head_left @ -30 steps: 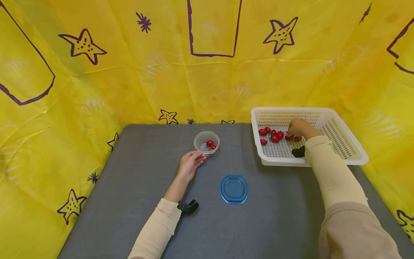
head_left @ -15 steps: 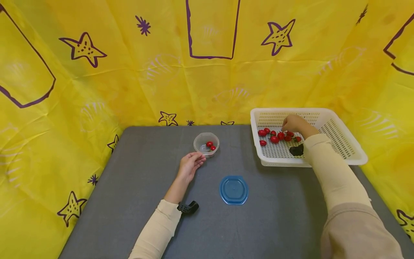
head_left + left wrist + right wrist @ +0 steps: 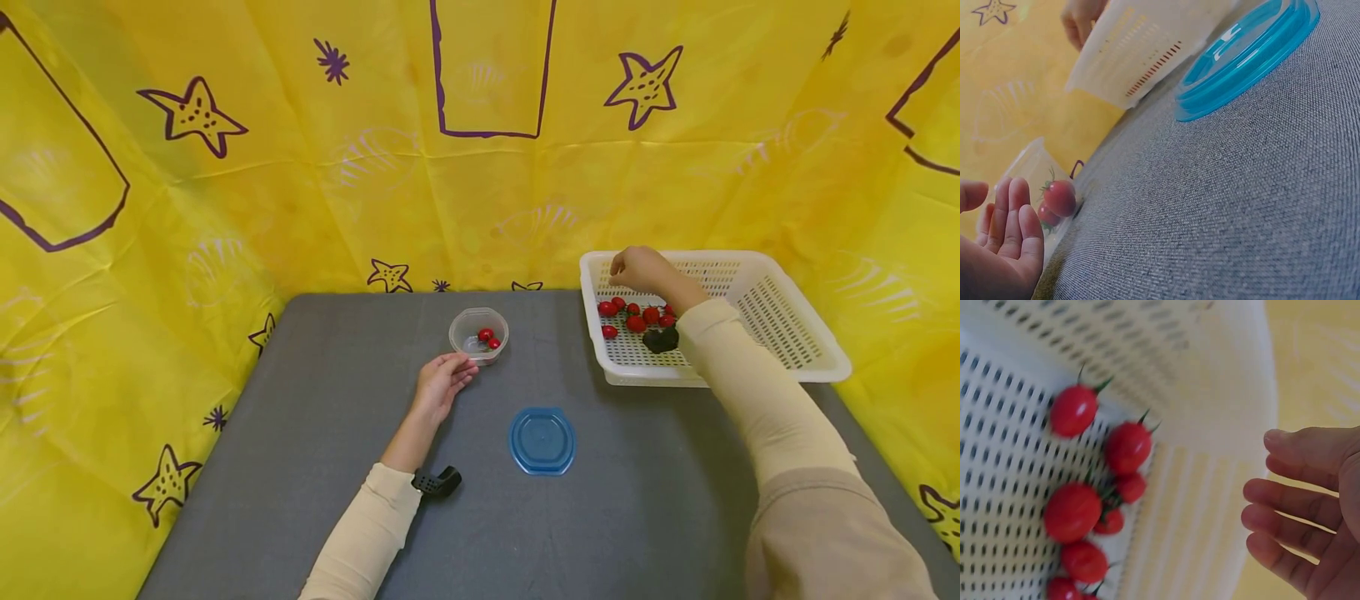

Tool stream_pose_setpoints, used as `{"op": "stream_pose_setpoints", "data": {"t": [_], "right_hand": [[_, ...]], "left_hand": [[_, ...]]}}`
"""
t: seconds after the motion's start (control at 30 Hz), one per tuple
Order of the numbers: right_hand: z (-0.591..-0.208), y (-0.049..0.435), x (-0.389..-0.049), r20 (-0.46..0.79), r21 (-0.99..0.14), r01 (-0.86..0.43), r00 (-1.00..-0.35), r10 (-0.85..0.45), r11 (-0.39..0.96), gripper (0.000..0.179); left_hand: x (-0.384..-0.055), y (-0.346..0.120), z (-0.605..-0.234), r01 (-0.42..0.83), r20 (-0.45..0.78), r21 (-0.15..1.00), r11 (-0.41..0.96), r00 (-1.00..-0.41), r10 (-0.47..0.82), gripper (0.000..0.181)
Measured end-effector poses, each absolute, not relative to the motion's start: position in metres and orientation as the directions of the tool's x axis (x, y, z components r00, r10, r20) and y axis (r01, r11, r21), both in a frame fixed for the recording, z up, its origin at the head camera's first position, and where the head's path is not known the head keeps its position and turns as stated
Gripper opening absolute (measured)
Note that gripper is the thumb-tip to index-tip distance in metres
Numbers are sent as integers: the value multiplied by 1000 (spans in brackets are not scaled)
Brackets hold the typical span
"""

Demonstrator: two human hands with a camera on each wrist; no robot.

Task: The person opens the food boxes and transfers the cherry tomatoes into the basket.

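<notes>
My left hand [image 3: 442, 383] holds the near rim of a clear plastic container [image 3: 460, 323], thumb and fingertips right at its edge. Two red cherry tomatoes [image 3: 1060, 199] with green stems lie inside. Over the left back part of a white slotted basket [image 3: 787, 312], my right hand [image 3: 645, 271] is raised. In the right wrist view its fingers are loosely bent, with nothing visible between them, beside the basket wall. Several more cherry tomatoes [image 3: 1072, 512] lie on the basket floor below.
A blue lid [image 3: 542, 442] lies on the grey tabletop [image 3: 337, 400], between the container and the near side. A yellow patterned cloth [image 3: 300, 167] hangs behind and at both sides. Black wristbands [image 3: 437, 481] are on both wrists.
My right hand has risen from the tomatoes and moved left toward the basket's back left corner. My left hand and the container have stayed in place.
</notes>
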State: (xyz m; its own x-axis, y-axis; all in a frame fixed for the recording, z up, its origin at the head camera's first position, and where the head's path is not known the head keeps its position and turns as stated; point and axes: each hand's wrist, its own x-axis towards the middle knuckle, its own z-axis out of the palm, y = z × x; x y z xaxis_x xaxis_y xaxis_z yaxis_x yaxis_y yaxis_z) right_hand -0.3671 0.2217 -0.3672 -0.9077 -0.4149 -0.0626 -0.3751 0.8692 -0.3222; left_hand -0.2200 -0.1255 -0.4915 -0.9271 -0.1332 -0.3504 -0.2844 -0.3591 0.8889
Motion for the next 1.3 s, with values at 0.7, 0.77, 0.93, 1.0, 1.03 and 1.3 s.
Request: {"op": "stream_pose_setpoints", "data": {"t": [0.7, 0.77, 0.93, 1.0, 1.03, 1.3], "right_hand": [[-347, 121, -360, -22, -245, -584, -794, -607, 774, 26], [-348, 113, -357, -13, -249, -606, -778, -628, 756, 26], [-355, 95, -352, 25, -236, -660, -738, -674, 714, 25], [-359, 88, -350, 38, -239, -676, -724, -689, 697, 24], [-361, 84, -348, 33, -249, -677, -720, -693, 692, 24], [-377, 56, -336, 10, -322, -679, -699, -715, 660, 31]], "left_hand": [[-224, -126, -492, -271, -336, 891, -365, -933, -128, 7], [-223, -126, -493, -270, -334, 892, -362, -934, -128, 8], [-222, -126, -494, -261, -323, 896, -360, -938, -124, 9], [-222, -126, -494, -259, -321, 896, -362, -939, -123, 9], [-222, -126, -494, -257, -318, 896, -361, -940, -120, 10], [-222, -126, -494, -253, -317, 896, -365, -940, -126, 12]]}}
